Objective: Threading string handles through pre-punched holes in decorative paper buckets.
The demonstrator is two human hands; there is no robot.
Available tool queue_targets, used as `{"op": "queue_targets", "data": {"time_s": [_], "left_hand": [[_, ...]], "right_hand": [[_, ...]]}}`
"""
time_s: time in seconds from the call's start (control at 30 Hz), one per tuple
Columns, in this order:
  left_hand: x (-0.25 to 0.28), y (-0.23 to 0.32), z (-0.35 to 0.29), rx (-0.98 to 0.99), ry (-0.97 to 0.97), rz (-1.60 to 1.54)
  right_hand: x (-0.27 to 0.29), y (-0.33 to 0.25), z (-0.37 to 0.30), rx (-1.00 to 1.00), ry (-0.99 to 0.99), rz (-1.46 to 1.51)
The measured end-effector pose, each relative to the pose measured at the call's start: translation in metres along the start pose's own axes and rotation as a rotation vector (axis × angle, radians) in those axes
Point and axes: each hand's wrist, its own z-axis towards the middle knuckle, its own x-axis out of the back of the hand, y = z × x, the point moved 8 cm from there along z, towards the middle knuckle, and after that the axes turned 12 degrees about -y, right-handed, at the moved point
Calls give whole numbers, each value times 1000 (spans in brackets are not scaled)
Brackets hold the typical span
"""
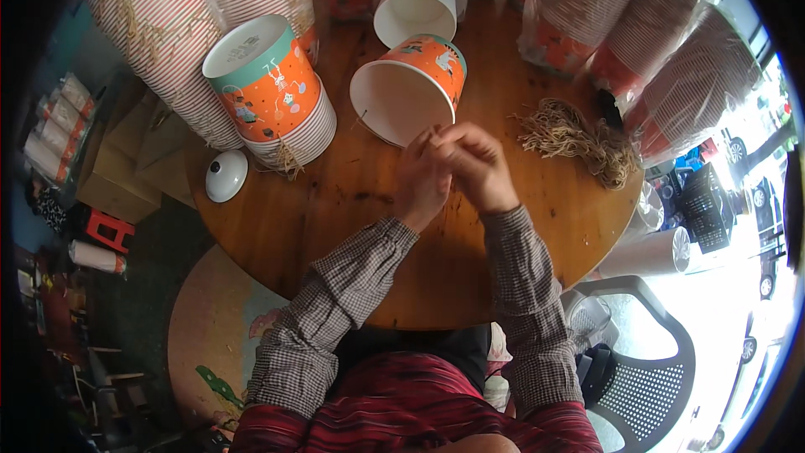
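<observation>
My left hand point(419, 183) and my right hand point(480, 169) meet over the middle of the round wooden table, fingertips together in a pinch. Whatever they hold, if anything, is too small or blurred to make out. Just beyond them an orange and green paper bucket point(449, 75) lies tipped on its side, its white mouth toward me. A thin dark strand point(361, 118) shows near its rim. Behind it is a white paper bucket point(417, 13), also with its opening toward me. To the left stands a short stack of orange paper buckets point(270, 88).
Tall plastic-wrapped bucket stacks point(579, 0) line the table's far side. A bundle of tan string point(579, 138) lies at the right, a white domed lid point(226, 176) at the left edge. A grey plastic chair point(646, 386) stands at lower right; cardboard boxes point(117, 168) are on the left.
</observation>
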Motion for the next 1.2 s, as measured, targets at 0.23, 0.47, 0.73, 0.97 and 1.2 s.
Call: {"op": "queue_targets", "data": {"time_s": [0.23, 0.47, 0.73, 0.97, 1.2], "left_hand": [[-27, -18, 27, 171, 81, 182], [22, 15, 15, -133, 99, 442], [21, -23, 9, 112, -119, -51], [0, -17, 4, 47, -250, -38], [9, 8, 9, 31, -184, 12]], "right_hand": [[-65, 31, -16, -252, -523, -51], [-17, -33, -7, 85, -166, 3], [92, -76, -38, 321, 705, -845], [104, -74, -41, 238, 755, -1059], [59, -36, -15, 123, 442, -432]]}}
